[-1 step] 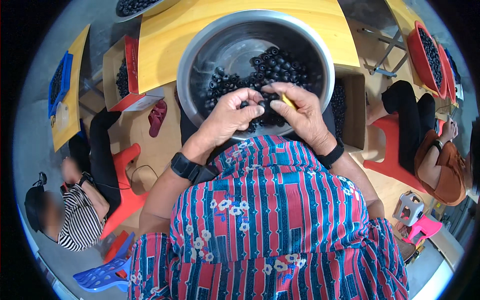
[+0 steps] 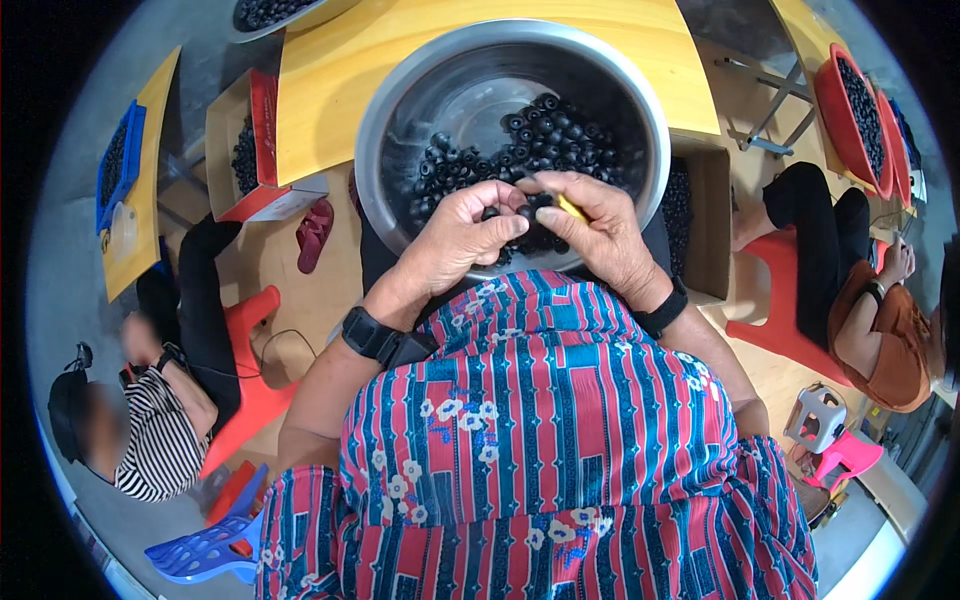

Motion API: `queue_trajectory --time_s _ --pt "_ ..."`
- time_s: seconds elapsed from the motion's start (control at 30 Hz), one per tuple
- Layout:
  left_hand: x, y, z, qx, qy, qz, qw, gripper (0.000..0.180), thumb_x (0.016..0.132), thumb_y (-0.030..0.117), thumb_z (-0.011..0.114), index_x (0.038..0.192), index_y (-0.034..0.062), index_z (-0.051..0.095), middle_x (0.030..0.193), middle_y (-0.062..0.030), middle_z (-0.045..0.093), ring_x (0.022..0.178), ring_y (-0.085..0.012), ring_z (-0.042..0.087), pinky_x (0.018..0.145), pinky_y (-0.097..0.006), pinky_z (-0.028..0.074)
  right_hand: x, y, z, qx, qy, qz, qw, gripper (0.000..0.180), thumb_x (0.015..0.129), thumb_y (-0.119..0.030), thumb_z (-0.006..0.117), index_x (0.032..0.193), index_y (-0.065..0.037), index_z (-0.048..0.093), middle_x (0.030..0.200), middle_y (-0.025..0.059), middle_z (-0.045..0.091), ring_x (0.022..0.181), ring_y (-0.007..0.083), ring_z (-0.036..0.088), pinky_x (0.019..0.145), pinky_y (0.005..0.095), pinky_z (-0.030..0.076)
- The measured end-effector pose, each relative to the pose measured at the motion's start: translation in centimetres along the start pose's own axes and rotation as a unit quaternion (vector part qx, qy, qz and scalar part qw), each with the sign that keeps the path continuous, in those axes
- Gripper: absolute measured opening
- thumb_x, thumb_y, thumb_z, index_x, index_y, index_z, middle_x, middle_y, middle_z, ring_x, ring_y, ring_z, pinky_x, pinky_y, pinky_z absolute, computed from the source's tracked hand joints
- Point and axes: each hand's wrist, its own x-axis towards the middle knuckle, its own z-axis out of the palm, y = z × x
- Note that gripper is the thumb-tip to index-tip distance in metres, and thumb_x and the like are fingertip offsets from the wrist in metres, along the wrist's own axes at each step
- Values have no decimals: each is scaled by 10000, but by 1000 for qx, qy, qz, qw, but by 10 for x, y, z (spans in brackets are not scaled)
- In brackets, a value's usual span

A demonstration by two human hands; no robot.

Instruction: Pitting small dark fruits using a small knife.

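both hands (image 2: 530, 225) pinching black rings (image 2: 525, 212) at steel bowl's (image 2: 400, 90) near rim, far half bare

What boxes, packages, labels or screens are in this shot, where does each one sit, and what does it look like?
Open cardboard box with red flap: left of the wooden table, holding small black pieces.
Brown cardboard box: right of the steel bowl, open, dark pieces inside.
Blue crate: far left, on a yellow board.
No screens show; no labels can be made out.
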Motion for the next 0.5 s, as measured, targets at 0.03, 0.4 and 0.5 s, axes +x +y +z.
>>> queue_trajectory --time_s 0.03,0.4,0.5 --pt "-2 -2 0 -23 -4 -1 1000 306 934 185 677 1173 41 551 808 51 482 572 -5 339 487 -169 298 1 -3 -1 -9 -38 -4 999 317 870 -106 691 1169 -10 648 1069 141 690 997 249 665 884 320 500" --pt "-6 -12 -3 -171 -30 -35 984 234 974 195 622 1134 32 571 790 64 477 595 13 388 478 -138 342 3 -7 7 -1 -70 25 997 285 839 -107 722 1110 -36 667 1010 117 697 928 234 679 819 319 520" --pt "-6 -14 -7 -209 -48 -38 976 233 992 205 591 1150 37 560 824 47 495 616 -4 393 509 -146 347 4 -6 7 -50 -41 -17 998 289 816 -85 733 1095 -42 671 988 116 696 910 243 681 808 318 524"
